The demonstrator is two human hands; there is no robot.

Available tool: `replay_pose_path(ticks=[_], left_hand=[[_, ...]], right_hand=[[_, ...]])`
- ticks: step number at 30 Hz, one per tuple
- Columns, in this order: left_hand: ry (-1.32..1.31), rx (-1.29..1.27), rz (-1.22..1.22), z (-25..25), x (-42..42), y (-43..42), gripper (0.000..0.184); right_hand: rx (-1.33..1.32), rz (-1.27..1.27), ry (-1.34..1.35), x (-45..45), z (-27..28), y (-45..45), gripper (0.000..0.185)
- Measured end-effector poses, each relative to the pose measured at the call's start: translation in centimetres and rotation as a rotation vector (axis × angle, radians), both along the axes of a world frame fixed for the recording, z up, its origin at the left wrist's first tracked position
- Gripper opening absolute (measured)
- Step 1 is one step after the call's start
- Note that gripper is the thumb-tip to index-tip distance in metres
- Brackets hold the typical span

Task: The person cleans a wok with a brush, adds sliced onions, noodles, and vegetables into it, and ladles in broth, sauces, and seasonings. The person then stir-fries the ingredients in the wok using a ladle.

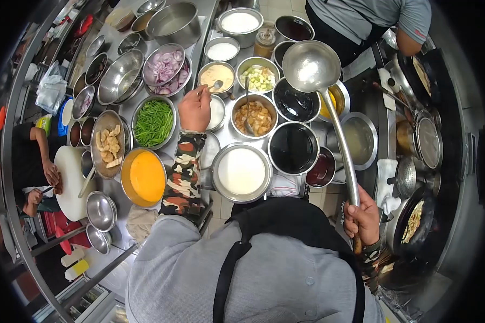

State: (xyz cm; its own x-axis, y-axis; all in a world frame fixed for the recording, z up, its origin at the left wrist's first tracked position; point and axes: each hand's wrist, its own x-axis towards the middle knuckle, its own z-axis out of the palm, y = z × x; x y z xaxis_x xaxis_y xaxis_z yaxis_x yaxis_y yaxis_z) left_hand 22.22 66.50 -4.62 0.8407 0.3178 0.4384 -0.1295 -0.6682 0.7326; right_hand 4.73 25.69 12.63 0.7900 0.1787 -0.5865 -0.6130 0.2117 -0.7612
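My left hand (pixel 195 110) is closed in a pinch on a small metal spoon (pixel 217 84), whose bowl lies over a round container of pale orange paste (pixel 214 74). My right hand (pixel 362 218) grips the long handle of a large ladle (pixel 311 65). The ladle's broad bowl hangs above the containers at the back right, partly covering a dark liquid behind it. Below my left hand is a bowl of chopped green stalks (pixel 153 123). Beside it stands a container of brown chunks (pixel 254 118) with a spoon in it.
Bowls of sliced onion (pixel 164 65), orange liquid (pixel 146 178), white powder (pixel 241 169) and black liquid (pixel 293 147) crowd the counter. Woks with food (pixel 413 222) line the right. A co-worker (pixel 361 21) stands at the back; another person's hands (pixel 49 173) work at a white round board (pixel 73 183).
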Motion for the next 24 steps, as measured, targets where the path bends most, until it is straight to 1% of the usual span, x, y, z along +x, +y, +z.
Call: replay_pose_path(ticks=[5,7,8,10,11,13,17,19,24], left_hand=[[0.077,-0.109,-0.02,-0.4,0.1,-0.4,0.029],[0.137,-0.296,-0.014,-0.4,0.1,-0.6,0.031],[0.14,-0.297,-0.015,-0.6,0.1,-0.6,0.031],[0.147,-0.386,-0.016,-1.1,0.3,-0.5,0.032],[0.148,-0.387,-0.018,-1.1,0.3,-0.4,0.032],[0.165,-0.304,-0.042,-0.9,0.2,-0.4,0.032],[0.101,-0.338,-0.037,-0.9,0.2,-0.5,0.029],[0.109,-0.539,-0.009,-0.1,0.2,-0.5,0.03],[0.105,-0.595,-0.018,0.0,0.3,0.1,0.029]], right_hand=[[0.0,-0.022,0.005,0.4,-0.2,-0.3,0.064],[0.008,-0.022,0.006,0.5,-0.4,-0.3,0.064],[0.008,-0.023,0.009,0.5,-0.4,-0.4,0.064],[-0.005,-0.023,0.017,0.5,-0.5,-0.4,0.064],[-0.005,-0.025,0.018,0.4,-0.6,-0.3,0.064],[0.011,-0.026,0.017,0.4,-0.9,-0.3,0.064],[0.016,-0.023,0.014,0.4,-1.0,-0.2,0.064],[0.038,-0.018,0.003,0.5,-1.0,-0.2,0.063],[0.038,-0.015,-0.008,0.7,-1.3,-0.3,0.061]])
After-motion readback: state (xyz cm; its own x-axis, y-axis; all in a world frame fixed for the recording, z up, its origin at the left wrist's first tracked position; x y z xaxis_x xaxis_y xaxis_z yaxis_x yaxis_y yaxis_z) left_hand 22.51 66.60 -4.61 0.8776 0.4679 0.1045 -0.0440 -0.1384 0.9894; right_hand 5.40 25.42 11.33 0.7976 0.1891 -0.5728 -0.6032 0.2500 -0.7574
